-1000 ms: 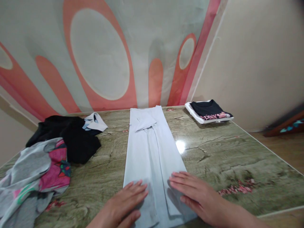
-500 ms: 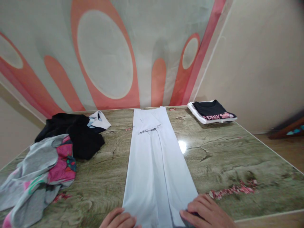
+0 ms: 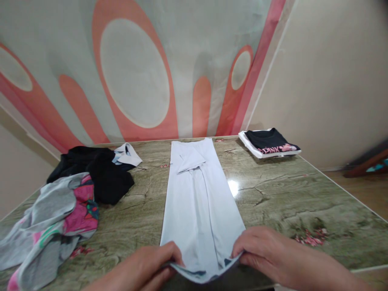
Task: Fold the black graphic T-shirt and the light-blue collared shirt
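Note:
A pale bluish-white shirt (image 3: 201,214) lies lengthwise on the table, its sides folded inward into a long strip and a short sleeve turned across the upper part. Its near end is lifted, sagging between my hands, and dark patches show on the turned-up edge. My left hand (image 3: 157,262) pinches the near left corner between thumb and fingers. At the near right corner, my right hand (image 3: 257,252) grips the cloth in the same way.
The table (image 3: 139,218) has a glossy wood-look top. On the left lie a grey and pink garment (image 3: 57,218) and a black garment (image 3: 110,182), heaped near a white collar (image 3: 127,154). Folded clothes with a black shirt (image 3: 269,140) on top sit at the back right.
Both hands have moved from lying on the shirt's near end to gripping its two corners. That edge has risen off the table and shifted away from me.

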